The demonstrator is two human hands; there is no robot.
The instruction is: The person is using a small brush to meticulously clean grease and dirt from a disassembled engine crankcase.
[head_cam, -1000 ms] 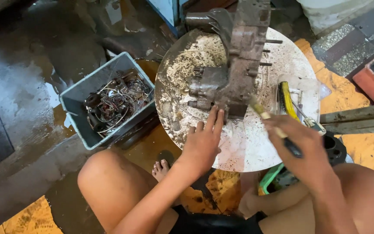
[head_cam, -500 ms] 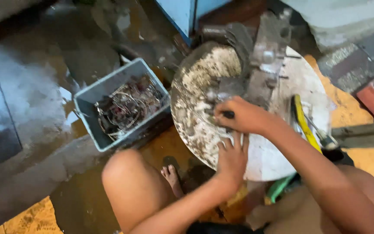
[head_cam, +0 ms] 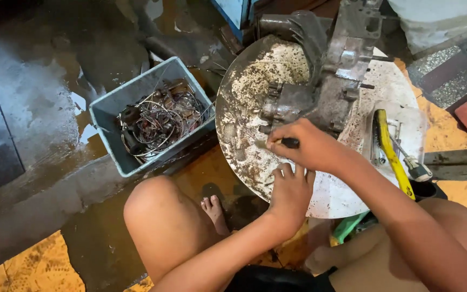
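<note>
Right hand (head_cam: 304, 146) closed around dark-handled tool (head_cam: 290, 143), scraping engine casing (head_cam: 320, 92); left hand (head_cam: 290, 189) open, flat, steadying round tray (head_cam: 244, 108).

One camera only — worn on the person's head, it looked steeply down over the bare knees and forearms from close range. The view faced forward and downward onto a round metal tray (head_cam: 255, 108) at centre, with the left hand (head_cam: 290, 192) and right hand (head_cam: 304, 143) in the near middle field. A grey plastic bin (head_cam: 109, 116) sat left of centre — wet floor filled the far left. No second view existed, so nothing was shared.
</note>
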